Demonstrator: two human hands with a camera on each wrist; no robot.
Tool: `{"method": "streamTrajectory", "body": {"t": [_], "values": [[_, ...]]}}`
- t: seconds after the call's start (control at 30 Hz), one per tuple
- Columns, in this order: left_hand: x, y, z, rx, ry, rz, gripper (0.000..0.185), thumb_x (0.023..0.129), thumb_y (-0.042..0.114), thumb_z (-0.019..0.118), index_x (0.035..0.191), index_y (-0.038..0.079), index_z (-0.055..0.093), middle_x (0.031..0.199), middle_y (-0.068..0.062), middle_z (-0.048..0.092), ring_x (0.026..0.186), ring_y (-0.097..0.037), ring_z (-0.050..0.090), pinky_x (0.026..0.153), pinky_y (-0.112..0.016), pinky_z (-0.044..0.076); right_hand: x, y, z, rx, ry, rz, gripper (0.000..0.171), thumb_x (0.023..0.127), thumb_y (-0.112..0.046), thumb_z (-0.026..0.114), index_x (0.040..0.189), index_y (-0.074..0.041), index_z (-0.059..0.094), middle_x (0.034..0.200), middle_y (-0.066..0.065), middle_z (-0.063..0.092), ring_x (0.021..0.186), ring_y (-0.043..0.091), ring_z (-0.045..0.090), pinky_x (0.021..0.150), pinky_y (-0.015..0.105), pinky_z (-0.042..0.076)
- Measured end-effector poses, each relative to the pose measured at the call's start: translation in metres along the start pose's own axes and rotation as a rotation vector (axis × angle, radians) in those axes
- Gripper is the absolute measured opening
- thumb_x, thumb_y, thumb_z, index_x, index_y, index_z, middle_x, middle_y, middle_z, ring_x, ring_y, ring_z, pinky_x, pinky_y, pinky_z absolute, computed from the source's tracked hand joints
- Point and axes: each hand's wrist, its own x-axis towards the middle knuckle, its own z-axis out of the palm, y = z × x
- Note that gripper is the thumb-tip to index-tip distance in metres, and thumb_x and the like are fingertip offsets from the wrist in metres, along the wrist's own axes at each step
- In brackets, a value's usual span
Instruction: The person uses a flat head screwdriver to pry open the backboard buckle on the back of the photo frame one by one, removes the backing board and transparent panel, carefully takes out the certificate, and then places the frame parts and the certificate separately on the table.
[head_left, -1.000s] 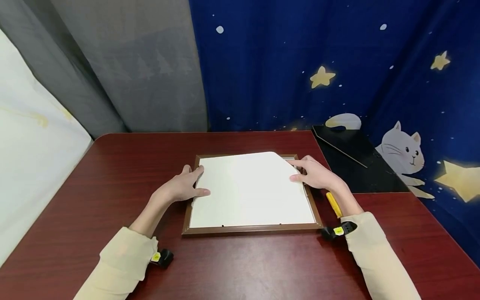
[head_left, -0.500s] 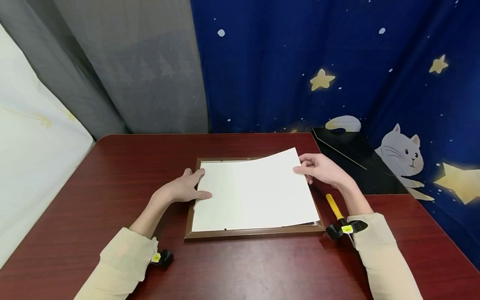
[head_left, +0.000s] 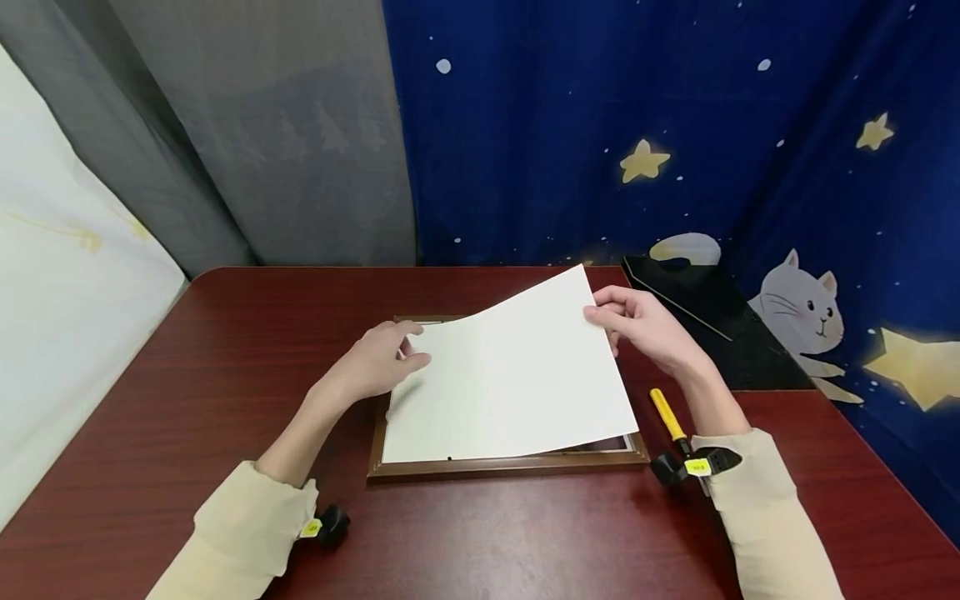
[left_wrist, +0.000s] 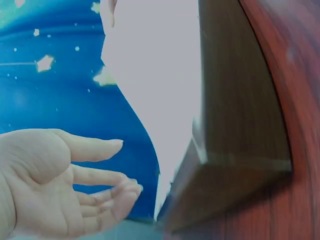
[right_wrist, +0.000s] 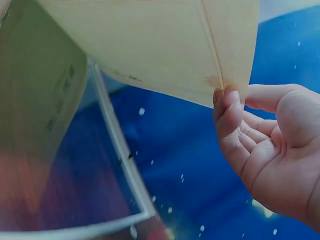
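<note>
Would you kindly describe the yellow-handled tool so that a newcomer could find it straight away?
Start at the dark red table and find the brown picture frame in its middle. Just right of the frame's right edge, beside the right hand's forearm, lies the yellow-handled tool: slim, and the only bright yellow thing on the tabletop.

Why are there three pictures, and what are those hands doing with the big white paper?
A person wears three cameras: one on the head, one on each wrist. The big picture looks down from the head. The right hand pinches the far corner of a white sheet and lifts it off a brown picture frame lying on a red-brown table. The left hand sits at the sheet's left edge, fingers relaxed. A yellow-handled tool lies beside the frame, and a black board sits further back. The two small pictures show the same hands close up.
</note>
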Motion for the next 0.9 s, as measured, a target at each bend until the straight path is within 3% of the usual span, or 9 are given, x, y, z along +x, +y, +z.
{"method": "streamTrajectory", "body": {"t": [0.17, 0.5, 0.73, 0.9], "values": [[-0.002, 0.024, 0.003, -0.09, 0.065, 0.119, 0.035, 0.101, 0.022, 0.062, 0.128, 0.0, 0.062, 0.096, -0.007, 0.064, 0.088, -0.023, 0.063, 0.07, -0.033, 0.052, -0.004, -0.02, 0.007, 0.044, -0.007, -0.036, 0.032, 0.104, -0.025, 0.061, 0.12, 0.002, 0.06, 0.083, 0.012, 0.069, 0.058, 0.025, 0.059, 0.057, 0.034, 0.056], [-0.012, 0.075, -0.003, -0.257, 0.134, 0.255, 0.017, 0.103, 0.024, 0.061, 0.11, 0.01, 0.068, 0.094, -0.004, 0.067, 0.076, -0.015, 0.066, 0.069, -0.036, 0.055, -0.01, -0.06, 0.024, 0.086, -0.051, -0.15, 0.023, 0.103, -0.016, 0.062, 0.118, 0.002, 0.06, 0.084, 0.013, 0.07, 0.052, 0.03, 0.059, 0.069, 0.034, 0.057], [-0.025, 0.108, -0.005, -0.31, 0.142, 0.36, 0.021, 0.105, 0.028, 0.057, 0.104, 0.01, 0.069, 0.09, -0.007, 0.066, 0.077, -0.018, 0.066, 0.07, -0.037, 0.055, -0.018, -0.088, 0.043, 0.159, -0.106, -0.258, 0.019, 0.101, -0.01, 0.063, 0.115, 0.002, 0.059, 0.074, 0.012, 0.062, 0.05, 0.027, 0.056, 0.052, 0.034, 0.052], [-0.038, 0.118, -0.003, -0.298, 0.14, 0.421, 0.02, 0.107, 0.028, 0.054, 0.099, 0.014, 0.067, 0.088, -0.003, 0.064, 0.075, -0.013, 0.062, 0.067, -0.034, 0.053, -0.028, -0.103, 0.057, 0.248, -0.172, -0.317, 0.02, 0.1, -0.009, 0.063, 0.115, 0.002, 0.055, 0.073, 0.012, 0.058, 0.049, 0.026, 0.052, 0.045, 0.034, 0.045]]}}
